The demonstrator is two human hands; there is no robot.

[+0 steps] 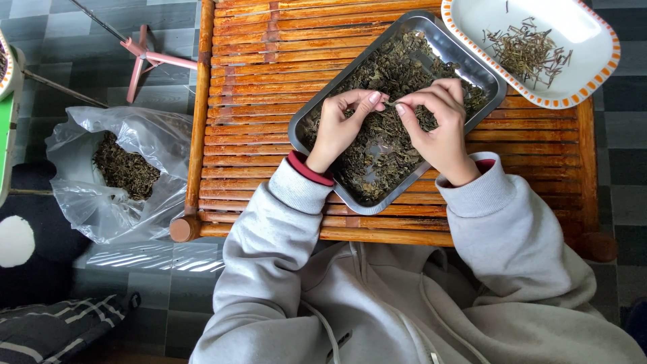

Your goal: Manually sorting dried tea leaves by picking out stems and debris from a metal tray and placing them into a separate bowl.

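My fingers (373,98) are pinched together on both sides, thumb against forefinger, and between the two pinches I hold one thin stem (391,103) that runs from one hand to the other. My left hand (340,125) comes in from the lower left with its remaining fingers curled under the palm, and my right hand (438,121) mirrors it from the lower right, closed at the tips on the same stem with its other fingers folded loosely. Both hands hover over the middle of a rectangular metal tray (472,64), which lies at a slant on a slatted wooden table (249,101). The tray is heaped with dark dried leaves (397,67), and the stem sits just above that heap, at about its centre. Beyond the tray's far right corner, and just beside it, is a white dish with an orange patterned rim (593,81) that holds a small pile of pale loose stems (529,50). Off the table's left edge, on the tiled floor, stands an open clear plastic bag (87,195) with more dark leaves (125,168) in it. My grey hooded sweatshirt (377,303) fills the bottom of the view, with a red cuff (309,170) showing at the left wrist.
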